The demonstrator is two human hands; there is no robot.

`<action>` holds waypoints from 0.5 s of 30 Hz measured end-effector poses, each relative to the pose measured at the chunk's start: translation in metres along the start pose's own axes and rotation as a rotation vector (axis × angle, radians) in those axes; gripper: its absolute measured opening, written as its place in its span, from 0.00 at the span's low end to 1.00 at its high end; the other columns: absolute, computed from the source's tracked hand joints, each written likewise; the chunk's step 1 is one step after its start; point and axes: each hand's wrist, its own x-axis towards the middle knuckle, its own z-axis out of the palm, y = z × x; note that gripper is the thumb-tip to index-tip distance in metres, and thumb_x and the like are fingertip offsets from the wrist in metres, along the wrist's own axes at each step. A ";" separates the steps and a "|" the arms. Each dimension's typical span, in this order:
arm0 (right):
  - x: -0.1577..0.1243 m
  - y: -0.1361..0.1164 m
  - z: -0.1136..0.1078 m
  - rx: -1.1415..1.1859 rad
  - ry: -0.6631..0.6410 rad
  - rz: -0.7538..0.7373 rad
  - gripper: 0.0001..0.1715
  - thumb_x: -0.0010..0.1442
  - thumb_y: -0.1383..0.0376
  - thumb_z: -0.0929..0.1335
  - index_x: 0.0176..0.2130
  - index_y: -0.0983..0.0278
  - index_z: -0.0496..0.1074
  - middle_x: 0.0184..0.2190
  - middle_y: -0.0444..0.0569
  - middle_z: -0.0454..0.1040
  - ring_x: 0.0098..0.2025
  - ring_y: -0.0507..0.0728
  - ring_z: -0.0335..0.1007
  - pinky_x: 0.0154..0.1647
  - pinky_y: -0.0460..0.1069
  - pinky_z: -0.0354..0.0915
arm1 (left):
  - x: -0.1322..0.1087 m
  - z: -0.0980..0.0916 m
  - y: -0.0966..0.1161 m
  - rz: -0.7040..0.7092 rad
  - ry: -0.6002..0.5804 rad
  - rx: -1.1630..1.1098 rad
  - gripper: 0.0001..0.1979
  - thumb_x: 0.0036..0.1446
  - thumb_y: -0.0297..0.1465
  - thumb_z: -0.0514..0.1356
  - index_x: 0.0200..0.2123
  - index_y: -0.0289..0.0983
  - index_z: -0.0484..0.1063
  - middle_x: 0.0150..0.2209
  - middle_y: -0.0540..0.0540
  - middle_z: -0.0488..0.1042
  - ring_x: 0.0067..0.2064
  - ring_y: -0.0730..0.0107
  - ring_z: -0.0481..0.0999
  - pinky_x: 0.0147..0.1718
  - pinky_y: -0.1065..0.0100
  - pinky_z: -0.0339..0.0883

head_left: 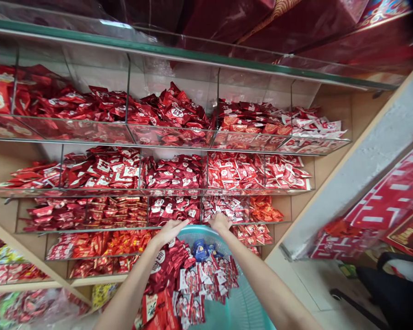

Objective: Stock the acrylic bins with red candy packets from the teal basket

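Note:
A teal plastic basket stands below me, in front of the shelves. Inside lie dark red packets, white-and-red packets with printed figures, a few blue packets and larger bright red packets. Both my arms stretch over it to its far rim. My left hand is closed at the rim's left part, its fingertips pointing right. At the right part is my right hand, closed, with its fingers partly hidden, just before a bin of small white-and-red packets.
Glass-fronted shelves hold several rows of bins full of red and orange packets. Large red boxes rest on the glass shelf above. A black chair and stacked red packages are on the right. Yellow packs lie low at left.

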 end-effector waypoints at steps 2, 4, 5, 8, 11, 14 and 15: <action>0.000 0.004 -0.006 0.124 -0.030 0.007 0.08 0.46 0.62 0.67 0.25 0.65 0.71 0.30 0.51 0.74 0.40 0.59 0.68 0.40 0.52 0.57 | 0.001 0.000 -0.001 -0.001 -0.008 -0.001 0.26 0.48 0.53 0.49 0.23 0.34 0.70 0.21 0.52 0.65 0.26 0.72 0.62 0.28 0.71 0.54; 0.000 0.009 -0.015 0.272 -0.073 -0.003 0.09 0.48 0.62 0.66 0.23 0.65 0.69 0.26 0.49 0.73 0.34 0.56 0.69 0.34 0.48 0.59 | 0.001 0.000 0.000 -0.007 -0.011 -0.002 0.26 0.48 0.52 0.49 0.24 0.34 0.70 0.21 0.52 0.65 0.26 0.72 0.62 0.29 0.71 0.54; -0.001 0.011 -0.019 0.348 -0.096 -0.009 0.09 0.48 0.62 0.65 0.22 0.66 0.67 0.24 0.48 0.73 0.31 0.54 0.69 0.31 0.47 0.60 | 0.001 0.000 0.000 -0.011 -0.011 -0.002 0.26 0.48 0.52 0.49 0.24 0.34 0.70 0.21 0.52 0.65 0.26 0.72 0.62 0.29 0.71 0.54; -0.009 0.020 -0.035 0.575 -0.159 -0.018 0.09 0.48 0.63 0.65 0.21 0.65 0.64 0.20 0.46 0.70 0.25 0.52 0.68 0.27 0.45 0.61 | 0.000 0.000 0.005 -0.021 -0.008 0.005 0.26 0.47 0.52 0.50 0.23 0.34 0.70 0.21 0.53 0.65 0.26 0.71 0.62 0.29 0.71 0.54; -0.024 0.029 -0.048 0.780 -0.207 -0.043 0.13 0.47 0.60 0.67 0.21 0.65 0.62 0.19 0.44 0.69 0.24 0.50 0.69 0.28 0.45 0.65 | -0.003 -0.001 0.009 -0.021 -0.006 0.010 0.26 0.47 0.52 0.50 0.22 0.35 0.69 0.20 0.52 0.65 0.26 0.70 0.62 0.28 0.71 0.53; -0.046 0.038 -0.057 0.957 -0.236 -0.090 0.17 0.45 0.55 0.69 0.23 0.64 0.62 0.20 0.42 0.69 0.26 0.50 0.70 0.31 0.46 0.67 | -0.005 -0.002 0.011 -0.016 0.002 0.008 0.26 0.46 0.53 0.50 0.23 0.35 0.70 0.21 0.52 0.66 0.27 0.69 0.63 0.28 0.70 0.53; -0.054 0.040 -0.059 1.031 -0.253 -0.109 0.17 0.45 0.55 0.70 0.24 0.64 0.63 0.21 0.42 0.69 0.27 0.51 0.70 0.32 0.46 0.68 | -0.005 -0.002 0.012 -0.016 0.004 0.005 0.27 0.45 0.53 0.50 0.23 0.34 0.70 0.21 0.52 0.66 0.27 0.69 0.63 0.28 0.70 0.53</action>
